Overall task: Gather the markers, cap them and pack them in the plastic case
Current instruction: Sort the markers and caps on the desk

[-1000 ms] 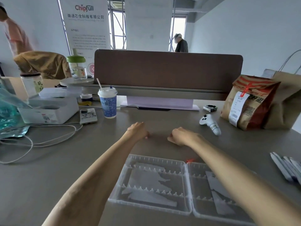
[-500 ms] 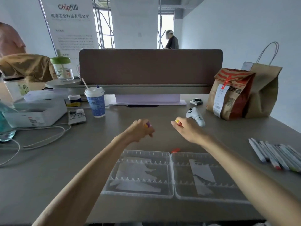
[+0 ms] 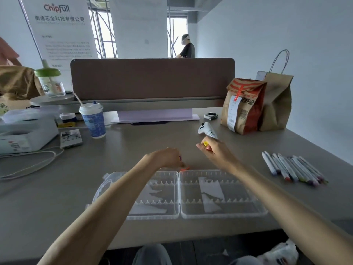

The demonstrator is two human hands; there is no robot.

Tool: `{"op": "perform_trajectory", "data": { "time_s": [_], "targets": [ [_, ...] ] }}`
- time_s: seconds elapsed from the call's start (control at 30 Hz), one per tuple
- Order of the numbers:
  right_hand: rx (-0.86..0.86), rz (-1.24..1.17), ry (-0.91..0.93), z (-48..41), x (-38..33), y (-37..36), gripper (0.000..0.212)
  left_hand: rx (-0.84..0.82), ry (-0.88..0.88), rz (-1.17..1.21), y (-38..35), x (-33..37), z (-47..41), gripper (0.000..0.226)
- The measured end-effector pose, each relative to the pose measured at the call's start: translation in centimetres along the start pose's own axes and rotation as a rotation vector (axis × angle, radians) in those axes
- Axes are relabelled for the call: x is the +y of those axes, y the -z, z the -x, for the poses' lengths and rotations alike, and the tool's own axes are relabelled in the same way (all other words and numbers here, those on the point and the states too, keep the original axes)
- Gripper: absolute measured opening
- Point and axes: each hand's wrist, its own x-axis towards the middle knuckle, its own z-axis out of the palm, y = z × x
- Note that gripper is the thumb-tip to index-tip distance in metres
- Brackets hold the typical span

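So compared to half a second back, my left hand (image 3: 166, 157) has dropped from hovering over the table (image 3: 124, 150) down to its surface. My right hand (image 3: 217, 153) has drifted a bit out to the right and now sits just in front of the white controller (image 3: 205, 129). The loose orange cap (image 3: 185, 168) hasn't budged, it's still lying right at the far edge of the plastic case (image 3: 223, 215).

Left hand: wrist bent, knuckles up, fingers curled and pointing down at the table. There's a sliver of a purple cap (image 3: 180, 158) poking out of the curl, so I've got that tucked in there. My fingertips are right next to the orange cap, but I honestly can't tell if they're touching it.

Right hand: lifted off the table, fingers closed in a loose fist. I'm pinching a yellow cap (image 3: 206, 144) up near the thumb, with a reddish cap (image 3: 207, 148) held right under it.

The case is lying open flat, both halves up, just on my side of both hands, with my forearms crossing over it. The markers (image 3: 292, 169) are lined up in a row on the table well off to the right of my right hand, uncapped tips pointing toward me.
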Motion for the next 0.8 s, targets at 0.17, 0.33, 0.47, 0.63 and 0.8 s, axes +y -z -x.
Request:
{"op": "perform_trajectory", "data": {
  "time_s": [0.17, 0.33, 0.47, 0.63, 0.8],
  "targets": [
    [-0.106, -0.013, -0.055, 0.9, -0.4, 0.8, 0.035, -0.101, 0.020, -0.134, 1.1, 1.5, 0.1, 0.025],
    [-0.071, 0.014, -0.166, 0.8, 0.1, 0.6, 0.041, -0.028, 0.040, -0.089, 0.8, 1.0, 0.0, 0.031],
    [0.030, 0.007, -0.287, 1.1, 1.1, 1.2, 0.042, 0.158, -0.008, 0.187, 0.6, 1.4, -1.1, 0.027],
    [0.114, 0.140, -0.354, 2.1, 5.1, 4.7, 0.040, 0.281, -0.071, 0.508, 0.7, 7.8, -5.2, 0.024],
    [0.016, 0.222, -0.460, 2.4, 12.9, 9.6, 0.032, 0.247, -0.240, 0.472, -0.6, 15.2, -11.1, 0.020]
  ]
}}
